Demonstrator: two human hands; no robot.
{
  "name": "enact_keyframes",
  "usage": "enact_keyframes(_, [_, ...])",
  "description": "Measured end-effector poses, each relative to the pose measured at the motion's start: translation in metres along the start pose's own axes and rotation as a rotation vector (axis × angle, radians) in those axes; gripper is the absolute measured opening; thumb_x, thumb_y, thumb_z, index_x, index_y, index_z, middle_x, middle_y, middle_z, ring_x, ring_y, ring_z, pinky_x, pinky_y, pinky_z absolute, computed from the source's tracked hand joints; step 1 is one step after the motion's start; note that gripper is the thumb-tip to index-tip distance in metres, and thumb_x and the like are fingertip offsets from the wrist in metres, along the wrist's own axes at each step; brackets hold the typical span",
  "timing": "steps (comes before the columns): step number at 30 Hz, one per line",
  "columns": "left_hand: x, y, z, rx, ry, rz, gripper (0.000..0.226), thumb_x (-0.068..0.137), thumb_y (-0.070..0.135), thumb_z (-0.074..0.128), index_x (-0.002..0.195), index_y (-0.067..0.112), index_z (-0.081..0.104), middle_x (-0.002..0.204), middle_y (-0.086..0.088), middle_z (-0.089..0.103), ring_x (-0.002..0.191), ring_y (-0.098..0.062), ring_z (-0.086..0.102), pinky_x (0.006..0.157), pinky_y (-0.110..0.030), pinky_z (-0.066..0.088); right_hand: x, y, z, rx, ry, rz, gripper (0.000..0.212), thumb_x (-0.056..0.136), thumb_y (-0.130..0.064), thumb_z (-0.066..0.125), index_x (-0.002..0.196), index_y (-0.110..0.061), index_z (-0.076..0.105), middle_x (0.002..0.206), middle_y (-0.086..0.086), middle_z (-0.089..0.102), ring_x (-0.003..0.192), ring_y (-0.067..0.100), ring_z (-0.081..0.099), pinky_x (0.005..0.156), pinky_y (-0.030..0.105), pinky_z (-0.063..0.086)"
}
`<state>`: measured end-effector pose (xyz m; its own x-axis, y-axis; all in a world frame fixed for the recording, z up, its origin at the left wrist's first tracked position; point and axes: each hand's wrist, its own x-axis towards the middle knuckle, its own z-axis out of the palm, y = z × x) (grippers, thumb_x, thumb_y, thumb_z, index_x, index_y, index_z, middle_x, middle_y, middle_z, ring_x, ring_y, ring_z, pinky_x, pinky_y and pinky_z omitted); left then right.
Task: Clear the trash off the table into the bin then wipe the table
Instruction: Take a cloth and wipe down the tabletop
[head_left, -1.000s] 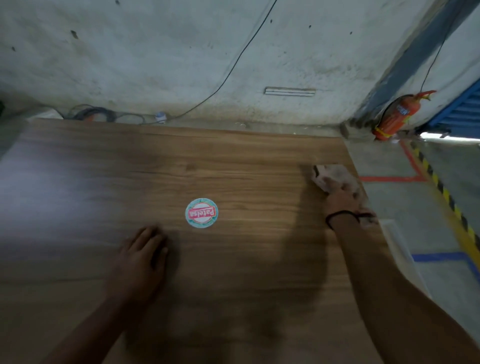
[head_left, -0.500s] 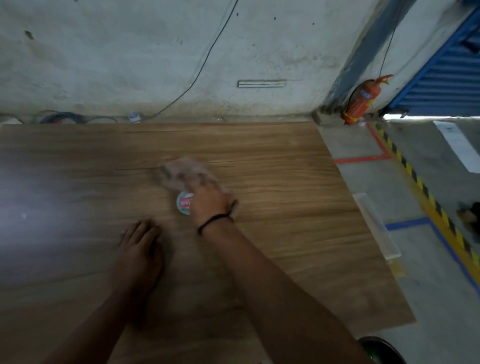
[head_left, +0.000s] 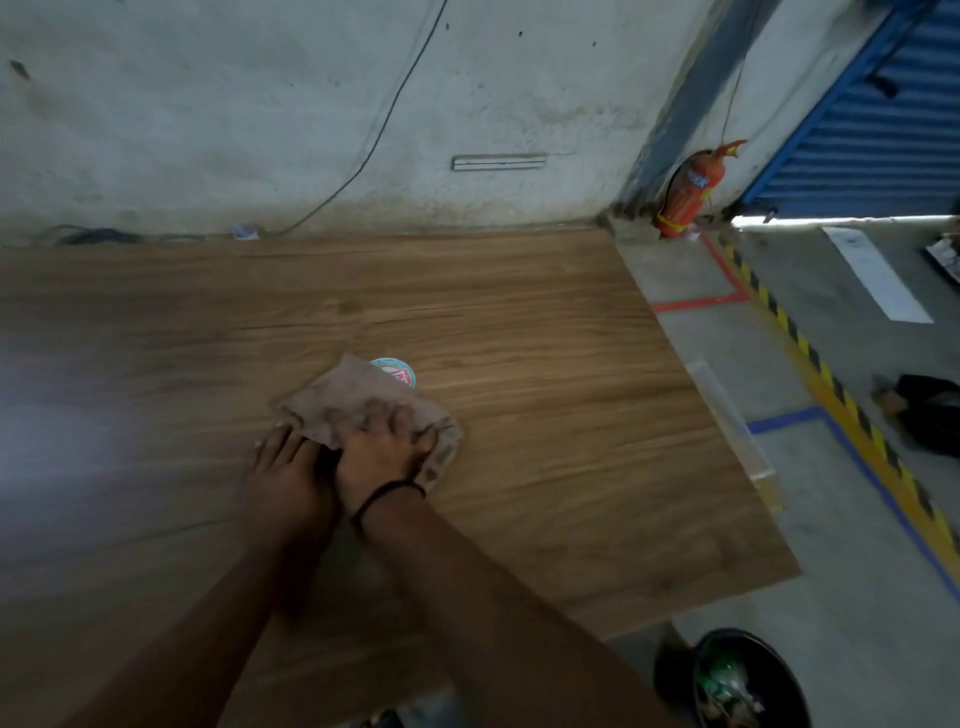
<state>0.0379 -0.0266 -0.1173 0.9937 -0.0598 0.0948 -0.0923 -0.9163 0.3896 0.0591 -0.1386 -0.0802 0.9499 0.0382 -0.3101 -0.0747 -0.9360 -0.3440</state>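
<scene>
- On my feed the right hand (head_left: 384, 452) lies on top of a crumpled brownish cloth (head_left: 353, 405), with its fingers spread and laid flat, pressing it down on the table (head_left: 545, 312).
- I see no curl round the cloth; it bunches up at the hand's right side, beside the little finger.
- The cloth sits about mid-table, roughly halfway between the far edge and the near edge and well clear of the right edge.
- My left hand (head_left: 285, 478) rests palm down on the bare wood with its fingers straight and together, holding nothing.
- It sits just beside the right hand, and its fingertips reach the cloth's near left edge.
- A thin black band (head_left: 387, 493) circles the right wrist.
- A round sticker (head_left: 397, 370), teal-rimmed with a red and white label, lies flat on the table, its near part under the cloth's far corner.
- A black round bin (head_left: 748, 680) stands on the floor off the table's near right corner, with scraps of trash visible inside.
- I can make out a red fire extinguisher (head_left: 688, 192) leaning against the wall beyond the far right corner.
- Yellow-and-black striped tape (head_left: 831, 384) runs along the floor to the right of the table.
</scene>
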Motion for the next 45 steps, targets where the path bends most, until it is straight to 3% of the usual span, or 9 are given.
enact_keyframes(5, [-0.002, -0.002, -0.002, -0.013, -0.034, -0.037, 0.05, 0.085, 0.028, 0.033, 0.117, 0.006, 0.064, 0.131, -0.016, 0.059, 0.126, -0.037, 0.047, 0.107, -0.05, 0.035, 0.007, 0.07, -0.058, 0.154, 0.207, 0.03, 0.063, 0.089, -0.017, 0.036, 0.143, -0.048, 0.028, 0.153, 0.0, 0.031, 0.135, 0.03, 0.038, 0.105, 0.059, 0.035])
enact_keyframes(12, [-0.017, -0.002, -0.031, -0.036, -0.005, -0.078, 0.047, 0.089, 0.034, 0.034, 0.115, 0.01, 0.065, 0.128, -0.014, 0.061, 0.131, -0.034, 0.044, 0.109, -0.05, 0.03, -0.025, 0.203, -0.078, -0.009, 0.164, 0.596, 0.049, 0.099, -0.028, 0.024, 0.142, -0.051, 0.023, 0.16, 0.007, 0.01, 0.144, 0.04, 0.009, 0.111, 0.066, 0.008])
enact_keyframes(18, [-0.079, -0.011, -0.042, 0.1, -0.304, -0.185, 0.053, 0.096, 0.035, 0.037, 0.147, 0.023, 0.032, 0.159, -0.004, 0.017, 0.147, -0.028, 0.013, 0.115, -0.047, 0.015, -0.046, 0.043, 0.002, -0.089, 0.155, 0.275, 0.043, 0.093, -0.034, 0.029, 0.126, -0.044, 0.055, 0.144, 0.016, 0.045, 0.131, 0.048, 0.04, 0.105, 0.067, 0.013])
enact_keyframes(20, [-0.082, -0.017, -0.039, 0.117, -0.347, -0.178, 0.06, 0.098, 0.033, 0.042, 0.151, 0.024, 0.017, 0.161, -0.003, 0.006, 0.148, -0.025, 0.006, 0.116, -0.042, 0.014, -0.057, 0.001, 0.013, -0.01, 0.119, 0.086, 0.039, 0.095, -0.038, 0.032, 0.129, -0.042, 0.051, 0.15, 0.015, 0.036, 0.139, 0.047, 0.026, 0.107, 0.067, 0.007])
enact_keyframes(23, [-0.086, -0.018, -0.037, 0.139, -0.35, -0.16, 0.067, 0.089, 0.045, 0.03, 0.15, 0.02, 0.021, 0.159, -0.005, 0.011, 0.147, -0.03, 0.011, 0.115, -0.046, 0.015, -0.058, 0.0, -0.002, 0.126, -0.067, -0.045, 0.046, 0.098, -0.029, 0.033, 0.142, -0.042, 0.034, 0.157, 0.009, 0.019, 0.144, 0.037, 0.014, 0.11, 0.066, 0.01])
enact_keyframes(27, [-0.093, -0.014, -0.033, 0.149, -0.275, -0.154, 0.078, 0.083, 0.055, 0.002, 0.149, 0.024, 0.027, 0.158, -0.003, 0.018, 0.146, -0.03, 0.016, 0.116, -0.048, 0.014, -0.044, 0.094, -0.043, 0.161, 0.154, 0.095, 0.067, 0.082, -0.024, 0.017, 0.144, -0.051, 0.022, 0.155, -0.002, 0.026, 0.135, 0.034, 0.037, 0.104, 0.06, 0.034])
enact_keyframes(33, [-0.095, -0.015, -0.023, 0.172, -0.215, -0.143, 0.07, 0.088, 0.047, 0.011, 0.144, 0.019, 0.04, 0.154, -0.007, 0.033, 0.142, -0.034, 0.028, 0.112, -0.053, 0.02, -0.074, 0.213, -0.07, -0.031, 0.16, 0.44, 0.06, 0.094, -0.016, 0.033, 0.142, -0.053, 0.023, 0.158, -0.002, 0.015, 0.144, 0.034, 0.013, 0.108, 0.067, 0.016])
enact_keyframes(41, [-0.095, -0.016, -0.019, 0.161, -0.155, -0.104, 0.065, 0.089, 0.042, 0.018, 0.139, 0.013, 0.047, 0.151, -0.013, 0.037, 0.139, -0.038, 0.032, 0.11, -0.054, 0.022, -0.1, 0.048, 0.023, -0.12, 0.003, 0.072, 0.045, 0.101, -0.034, 0.023, 0.145, -0.044, 0.024, 0.16, 0.006, 0.012, 0.146, 0.038, 0.002, 0.11, 0.065, -0.001])
enact_keyframes(45, [-0.094, -0.018, -0.021, 0.174, -0.16, -0.083, 0.062, 0.089, 0.041, 0.019, 0.133, 0.012, 0.052, 0.149, -0.014, 0.039, 0.14, -0.037, 0.03, 0.11, -0.055, 0.021, -0.121, 0.016, 0.01, 0.068, 0.081, -0.133, 0.056, 0.094, -0.026, 0.042, 0.143, -0.05, 0.027, 0.158, -0.004, 0.021, 0.143, 0.028, 0.023, 0.112, 0.057, 0.02])
